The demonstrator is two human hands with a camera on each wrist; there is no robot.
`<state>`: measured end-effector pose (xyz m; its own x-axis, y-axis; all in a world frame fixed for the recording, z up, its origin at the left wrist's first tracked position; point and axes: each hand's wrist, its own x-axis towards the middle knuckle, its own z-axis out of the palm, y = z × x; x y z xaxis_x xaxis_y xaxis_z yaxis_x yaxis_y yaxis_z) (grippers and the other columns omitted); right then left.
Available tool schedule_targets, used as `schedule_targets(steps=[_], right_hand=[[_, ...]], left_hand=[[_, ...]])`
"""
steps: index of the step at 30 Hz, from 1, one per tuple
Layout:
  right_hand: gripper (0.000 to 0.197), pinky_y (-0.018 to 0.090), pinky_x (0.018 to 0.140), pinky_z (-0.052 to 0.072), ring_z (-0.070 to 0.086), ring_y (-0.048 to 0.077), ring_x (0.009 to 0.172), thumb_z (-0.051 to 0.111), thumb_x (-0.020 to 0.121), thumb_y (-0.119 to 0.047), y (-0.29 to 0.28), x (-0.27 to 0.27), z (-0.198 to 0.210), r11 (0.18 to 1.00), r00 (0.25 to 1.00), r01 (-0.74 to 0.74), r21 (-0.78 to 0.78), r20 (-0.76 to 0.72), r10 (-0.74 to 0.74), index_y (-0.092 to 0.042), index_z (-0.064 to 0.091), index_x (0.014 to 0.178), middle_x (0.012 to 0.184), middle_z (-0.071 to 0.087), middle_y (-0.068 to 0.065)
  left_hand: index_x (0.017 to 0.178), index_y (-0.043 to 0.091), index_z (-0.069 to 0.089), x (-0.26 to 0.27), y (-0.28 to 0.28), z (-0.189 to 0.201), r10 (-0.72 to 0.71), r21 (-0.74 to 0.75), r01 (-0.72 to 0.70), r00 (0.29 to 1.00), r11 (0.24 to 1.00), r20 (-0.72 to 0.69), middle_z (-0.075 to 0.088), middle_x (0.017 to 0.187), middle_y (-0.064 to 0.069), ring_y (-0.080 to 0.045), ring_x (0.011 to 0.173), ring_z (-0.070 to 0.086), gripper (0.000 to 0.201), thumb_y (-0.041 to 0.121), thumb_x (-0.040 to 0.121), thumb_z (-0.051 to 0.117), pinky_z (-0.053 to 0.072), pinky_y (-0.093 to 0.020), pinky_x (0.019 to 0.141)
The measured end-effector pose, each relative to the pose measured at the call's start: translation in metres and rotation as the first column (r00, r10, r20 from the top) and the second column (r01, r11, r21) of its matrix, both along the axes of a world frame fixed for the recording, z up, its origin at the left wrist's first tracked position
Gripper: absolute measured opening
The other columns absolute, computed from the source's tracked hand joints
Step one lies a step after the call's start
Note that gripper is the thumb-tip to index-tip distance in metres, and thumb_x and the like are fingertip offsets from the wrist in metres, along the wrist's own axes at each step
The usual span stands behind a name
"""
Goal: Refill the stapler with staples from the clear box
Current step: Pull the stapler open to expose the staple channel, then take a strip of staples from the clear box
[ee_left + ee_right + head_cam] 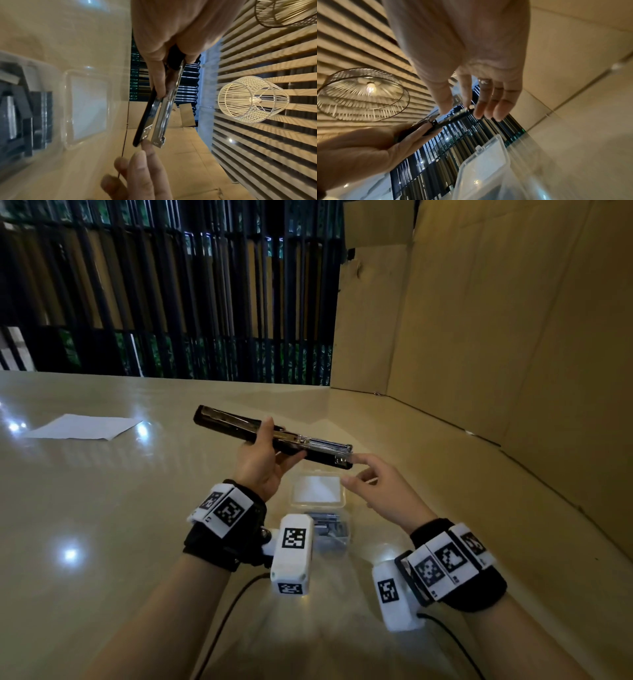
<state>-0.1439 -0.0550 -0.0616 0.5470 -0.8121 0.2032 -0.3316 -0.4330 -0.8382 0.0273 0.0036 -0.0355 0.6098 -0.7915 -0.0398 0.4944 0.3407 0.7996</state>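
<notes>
My left hand (279, 441) grips a black stapler (233, 422) by its middle and holds it above the table, hinged open. The bare silver magazine (322, 445) points to the right. My right hand (352, 470) is at that end with relaxed fingers, and one fingertip (145, 144) touches the stapler's tip (150, 121). It holds nothing. Below both hands the clear box (317, 491) lies open on the table, with grey staple strips (330, 527) in its near half. The right wrist view shows my right hand's fingers (488, 105) beside the magazine end (453, 117) and the box lid (484, 167).
A white sheet of paper (85, 428) lies at the far left of the glossy beige table (102, 508). Cardboard walls (513, 337) stand along the right side and back right. A dark slatted fence (171, 302) runs behind the table. Cables trail from both wrist cameras.
</notes>
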Motion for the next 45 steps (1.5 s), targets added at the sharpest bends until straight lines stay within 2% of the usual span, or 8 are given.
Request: schedule_targets(steps=[5, 10, 21, 26, 30, 36, 40, 45], right_hand=[[0.018, 0.021, 0.063, 0.039, 0.051, 0.014, 0.087, 0.061, 0.086, -0.019, 0.001, 0.003, 0.006, 0.987, 0.937, -0.043, -0.155, -0.349, -0.014, -0.013, 0.07, 0.1, 0.083, 0.055, -0.004], [0.018, 0.036, 0.094, 0.044, 0.044, 0.027, 0.116, 0.059, 0.086, -0.017, 0.009, 0.026, 0.001, 0.951, 0.727, -0.169, -0.258, -0.684, -0.057, -0.018, 0.073, 0.098, 0.115, 0.055, 0.007], [0.026, 0.042, 0.092, 0.045, 0.039, 0.032, 0.12, 0.053, 0.087, -0.013, 0.017, 0.063, -0.009, 0.844, 0.58, -0.305, -0.442, -0.789, -0.204, -0.006, 0.065, 0.109, 0.129, 0.047, 0.016], [0.023, 0.041, 0.094, 0.045, 0.04, 0.031, 0.119, 0.057, 0.087, -0.017, 0.011, 0.06, -0.006, 0.879, 0.6, -0.285, -0.383, -0.786, -0.147, -0.01, 0.068, 0.106, 0.126, 0.048, 0.014], [0.022, 0.034, 0.092, 0.043, 0.049, 0.026, 0.111, 0.06, 0.086, -0.025, 0.005, 0.05, -0.002, 0.932, 0.752, -0.194, -0.307, -0.657, -0.06, -0.011, 0.073, 0.096, 0.102, 0.061, 0.006], [0.022, 0.02, 0.056, 0.038, 0.052, 0.009, 0.068, 0.058, 0.088, -0.01, -0.005, 0.029, 0.001, 0.983, 0.982, -0.07, 0.172, -0.162, 0.098, -0.017, 0.06, 0.067, 0.077, 0.059, 0.001], [0.02, 0.018, 0.046, 0.053, 0.07, 0.014, 0.061, 0.055, 0.087, 0.003, -0.008, 0.016, -0.003, 0.836, 0.962, -0.173, 0.52, 0.273, 0.029, -0.005, 0.056, 0.068, 0.075, 0.068, 0.009], [0.02, 0.016, 0.037, 0.052, 0.069, 0.014, 0.047, 0.053, 0.087, 0.009, -0.008, 0.007, -0.001, 0.741, 0.888, -0.229, 0.631, 0.448, -0.107, -0.008, 0.051, 0.074, 0.063, 0.069, 0.008]], left_hand=[[0.078, 0.007, 0.051, 0.005, 0.003, 0.003, 0.045, -0.053, -0.041, 0.995, 0.998, 0.089, 0.061, 0.079, -0.01, -0.02, 0.073, 0.063, 0.029, 0.029, 0.095, 0.043, 0.06, -0.026, 0.055], [0.079, 0.01, 0.052, 0.014, 0.01, 0.012, 0.076, -0.093, -0.059, 0.98, 0.994, 0.183, 0.063, 0.081, -0.009, -0.019, 0.076, 0.064, 0.026, 0.03, 0.095, 0.044, 0.059, -0.025, 0.058], [0.081, 0.014, 0.053, 0.023, 0.017, 0.017, 0.105, -0.082, -0.086, 0.959, 0.993, 0.265, 0.065, 0.081, -0.006, -0.013, 0.075, 0.065, 0.022, 0.032, 0.093, 0.047, 0.059, -0.024, 0.059], [0.08, 0.015, 0.053, 0.023, 0.019, 0.02, 0.093, -0.084, -0.073, 0.958, 0.994, 0.272, 0.065, 0.08, -0.006, -0.014, 0.074, 0.065, 0.022, 0.032, 0.093, 0.047, 0.059, -0.024, 0.06], [0.082, 0.014, 0.054, 0.025, 0.021, 0.02, 0.097, -0.084, -0.077, 0.958, 0.993, 0.27, 0.065, 0.082, -0.007, -0.016, 0.076, 0.065, 0.022, 0.032, 0.093, 0.047, 0.059, -0.022, 0.057], [0.082, 0.014, 0.053, 0.028, 0.022, 0.021, 0.109, -0.109, -0.084, 0.963, 0.991, 0.245, 0.065, 0.083, -0.008, -0.016, 0.077, 0.065, 0.022, 0.031, 0.093, 0.047, 0.059, -0.024, 0.057], [0.082, 0.013, 0.053, 0.027, 0.022, 0.02, 0.092, -0.104, -0.067, 0.964, 0.992, 0.25, 0.064, 0.083, -0.009, -0.017, 0.077, 0.065, 0.022, 0.031, 0.094, 0.046, 0.059, -0.023, 0.056], [0.083, 0.012, 0.053, 0.023, 0.019, 0.016, 0.033, -0.087, -0.012, 0.969, 0.996, 0.245, 0.064, 0.085, -0.01, -0.016, 0.078, 0.065, 0.022, 0.03, 0.094, 0.046, 0.06, -0.025, 0.059]])
